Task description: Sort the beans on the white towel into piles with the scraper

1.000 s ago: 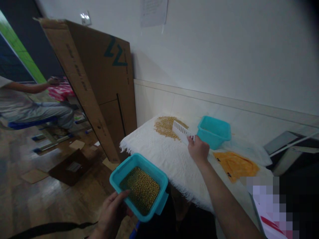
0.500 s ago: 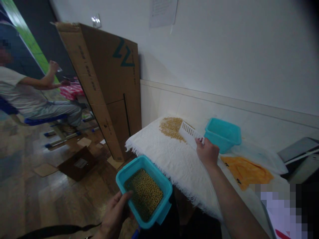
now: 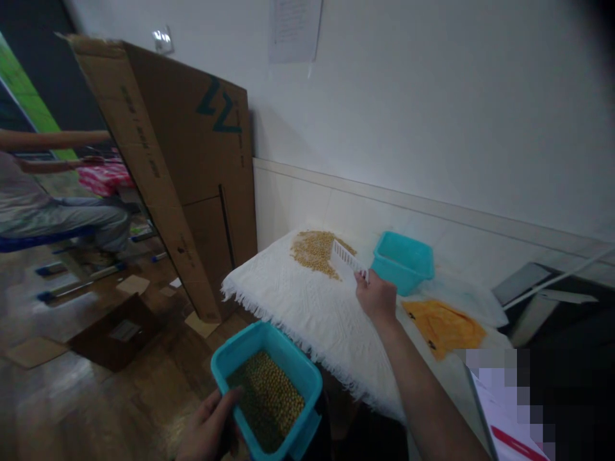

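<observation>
My left hand (image 3: 211, 419) grips the near left rim of a turquoise plastic basin (image 3: 311, 378), thumb over the edge. Inside lie yellow soybeans (image 3: 281, 390) beside smaller dark green beans (image 3: 254, 410). The basin is held below the front edge of the table. My right hand (image 3: 378, 296) is closed on the handle end of a white slotted scoop (image 3: 346, 257). The scoop's slotted edge touches a spread pile of soybeans (image 3: 312, 250) on the white fringed cloth (image 3: 298, 307).
A second turquoise basin (image 3: 403, 259) stands by the wall, right of my right hand. An orange cloth bag (image 3: 444, 326) and a clear plastic bag (image 3: 461, 298) lie nearby. A tall cardboard box (image 3: 192, 192) leans at the left, and a seated person (image 3: 43, 192) is beyond it.
The whole view has swung slightly to the right, so things sit further left. My right hand and the scoop still rest at the pile. The seated person has stretched an arm forward.
</observation>
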Motion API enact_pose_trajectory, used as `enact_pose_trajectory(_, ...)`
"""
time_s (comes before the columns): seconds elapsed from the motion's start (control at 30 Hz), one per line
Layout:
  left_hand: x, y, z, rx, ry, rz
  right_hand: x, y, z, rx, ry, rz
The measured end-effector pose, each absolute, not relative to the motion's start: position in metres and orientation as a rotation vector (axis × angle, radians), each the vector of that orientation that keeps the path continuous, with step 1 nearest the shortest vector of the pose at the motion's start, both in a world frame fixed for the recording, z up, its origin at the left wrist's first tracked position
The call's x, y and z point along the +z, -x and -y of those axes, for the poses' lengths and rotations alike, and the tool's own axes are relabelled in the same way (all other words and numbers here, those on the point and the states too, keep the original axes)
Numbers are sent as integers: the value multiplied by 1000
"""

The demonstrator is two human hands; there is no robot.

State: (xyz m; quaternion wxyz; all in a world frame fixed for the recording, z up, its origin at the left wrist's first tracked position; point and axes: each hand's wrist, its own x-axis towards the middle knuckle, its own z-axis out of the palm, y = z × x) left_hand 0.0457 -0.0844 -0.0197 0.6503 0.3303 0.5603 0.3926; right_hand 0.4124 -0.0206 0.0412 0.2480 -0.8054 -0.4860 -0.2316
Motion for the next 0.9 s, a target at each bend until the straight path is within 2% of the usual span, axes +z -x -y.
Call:
enact_pose_trajectory(0.37, -47, -35, 77, 882, -721, -1200, 40, -411, 19, -543, 2170, 1454)
enact_pose_trajectory(0.63, -36, -46, 77, 988, -664, -1335, 37, -409, 18, -498, 2068, 1523)
enact_pose_trajectory(0.9, -17, -46, 72, 921, -661, -1282, 33, -407, 16, -456, 1967, 1502)
